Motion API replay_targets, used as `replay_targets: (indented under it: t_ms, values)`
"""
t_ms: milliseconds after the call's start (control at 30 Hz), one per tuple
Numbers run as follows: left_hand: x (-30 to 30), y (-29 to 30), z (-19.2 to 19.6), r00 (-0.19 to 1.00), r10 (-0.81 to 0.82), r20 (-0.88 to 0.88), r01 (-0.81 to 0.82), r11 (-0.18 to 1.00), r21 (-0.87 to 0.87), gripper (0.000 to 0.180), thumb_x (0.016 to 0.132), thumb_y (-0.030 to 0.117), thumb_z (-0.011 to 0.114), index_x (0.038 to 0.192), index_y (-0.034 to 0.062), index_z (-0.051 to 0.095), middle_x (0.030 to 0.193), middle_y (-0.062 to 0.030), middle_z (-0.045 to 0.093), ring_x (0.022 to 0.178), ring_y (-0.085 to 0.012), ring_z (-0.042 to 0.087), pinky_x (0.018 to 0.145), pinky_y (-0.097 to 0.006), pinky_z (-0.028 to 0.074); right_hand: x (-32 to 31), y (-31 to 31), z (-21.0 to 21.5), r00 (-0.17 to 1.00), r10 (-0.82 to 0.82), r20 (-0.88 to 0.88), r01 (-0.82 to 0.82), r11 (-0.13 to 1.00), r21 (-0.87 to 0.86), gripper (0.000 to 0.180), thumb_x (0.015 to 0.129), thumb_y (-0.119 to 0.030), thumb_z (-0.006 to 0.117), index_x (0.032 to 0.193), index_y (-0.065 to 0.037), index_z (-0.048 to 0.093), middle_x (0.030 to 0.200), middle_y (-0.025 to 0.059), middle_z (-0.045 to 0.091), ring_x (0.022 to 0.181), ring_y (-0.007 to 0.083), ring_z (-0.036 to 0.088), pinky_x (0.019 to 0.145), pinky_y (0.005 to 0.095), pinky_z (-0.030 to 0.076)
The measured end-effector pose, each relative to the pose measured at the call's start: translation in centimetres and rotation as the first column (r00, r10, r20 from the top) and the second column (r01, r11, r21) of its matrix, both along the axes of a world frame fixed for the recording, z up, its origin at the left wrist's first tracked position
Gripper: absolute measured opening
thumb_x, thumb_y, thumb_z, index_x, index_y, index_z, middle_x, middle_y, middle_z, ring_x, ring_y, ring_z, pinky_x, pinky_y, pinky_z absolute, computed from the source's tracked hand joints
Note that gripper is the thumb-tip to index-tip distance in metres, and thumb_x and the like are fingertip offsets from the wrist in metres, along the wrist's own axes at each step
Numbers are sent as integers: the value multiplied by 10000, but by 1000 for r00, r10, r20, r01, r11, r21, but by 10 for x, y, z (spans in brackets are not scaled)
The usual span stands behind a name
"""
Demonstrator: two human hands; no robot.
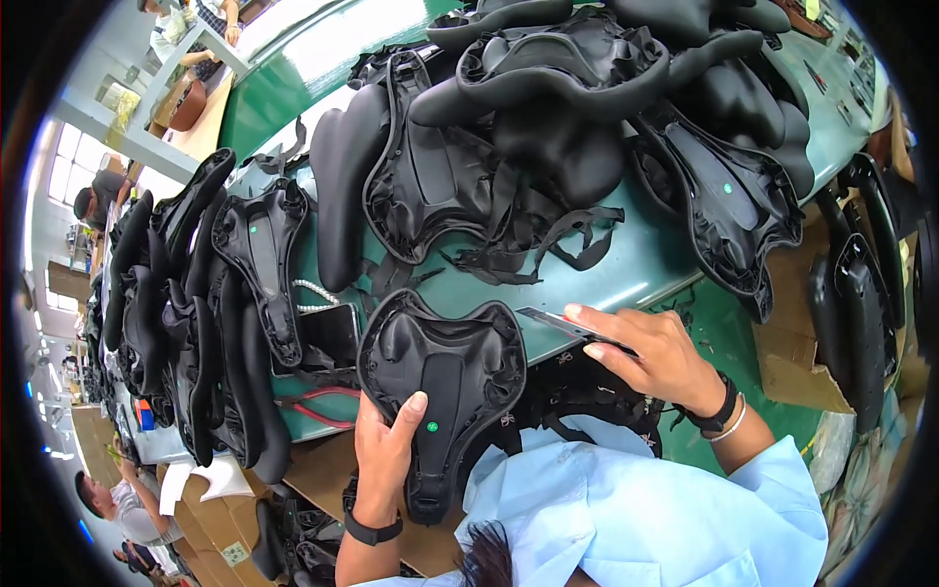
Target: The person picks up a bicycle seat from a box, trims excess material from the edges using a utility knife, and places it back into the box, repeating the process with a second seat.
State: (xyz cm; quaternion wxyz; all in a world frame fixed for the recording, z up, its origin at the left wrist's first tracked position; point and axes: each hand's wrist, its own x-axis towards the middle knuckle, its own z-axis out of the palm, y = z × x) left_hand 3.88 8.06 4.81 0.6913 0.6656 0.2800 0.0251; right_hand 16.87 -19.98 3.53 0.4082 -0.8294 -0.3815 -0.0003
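Observation:
My left hand (384, 445) grips the narrow nose of a black bicycle saddle (460, 367) above the table's near edge, thumb on top. The saddle's underside faces up, with its wide end away from me and a green round sticker near the nose. In my right hand (665, 354) is a utility knife (550, 319), held between thumb and fingers. Its blade points left, close to the saddle's right rim but seemingly apart from it. Part of the knife's handle is hidden by my fingers.
Black saddles (567, 59) lie heaped across the green table (626, 264), with cut black strips (587, 240) among them. More saddles (181, 323) stand stacked at left. Red-handled pliers (328, 396) lie beside a dark-screened device (333, 338). A cardboard box (797, 342) stands right. Other people work at left.

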Motion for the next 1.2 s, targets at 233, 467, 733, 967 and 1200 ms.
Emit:
replay_targets:
  t_ms: [233, 467, 733, 967, 1200]
  values:
    - [11, 13, 5, 991, -136, -2, 135, 987, 86, 526, 866, 230, 701, 1274, -24, 490, 1179, -116, 597, 1046, -185, 569, 940, -312, 441, 14, 21, 22, 975, 185, 123, -120, 905, -408, 536, 837, -180, 678, 1349, -169, 518, 618, 75, 503, 479, 245, 518, 423, 368, 408]
    - [-1, -16, 5, 999, 38, 4, -38, 998, -42, 521, 876, 169, 691, 1301, -29, 463, 1209, -119, 578, 1075, -187, 556, 964, -316, 429, -49, 31, 27, 993, -25, -112, -32, 877, -480, 662, 874, -173, 635, 1449, -68, 325, 682, 127, 535, 494, 312, 546, 439, 422, 442]
    - [-17, -52, 9, 966, 229, 121, -241, 966, 90, 596, 870, 179, 702, 1340, -30, 401, 1241, -125, 522, 1105, -192, 513, 992, -318, 388, -72, 9, 41, 782, -144, -607, -92, 936, -340, 676, 908, -186, 596, 1465, -42, 242, 974, 248, 657, 761, 409, 663, 651, 457, 538]
    - [-21, -36, -1, 981, 134, 139, -161, 966, 202, 578, 854, 219, 717, 1292, -39, 443, 1173, -136, 570, 1040, -198, 553, 933, -323, 433, -2, 64, -2, 993, 119, -28, -115, 986, 118, 636, 810, 23, 647, 1377, 13, 359, 1229, 216, 571, 1094, 411, 578, 891, 422, 489]
    - [-8, -43, -13, 915, 340, 216, -326, 940, -102, 414, 978, 224, 551, 1303, -12, 454, 1222, -85, 561, 1092, -164, 546, 947, -313, 449, -31, 80, 33, 798, 299, -523, -240, 954, 180, 420, 873, -88, 603, 1252, -3, 442, 969, 196, 614, 905, 358, 644, 782, 388, 494]
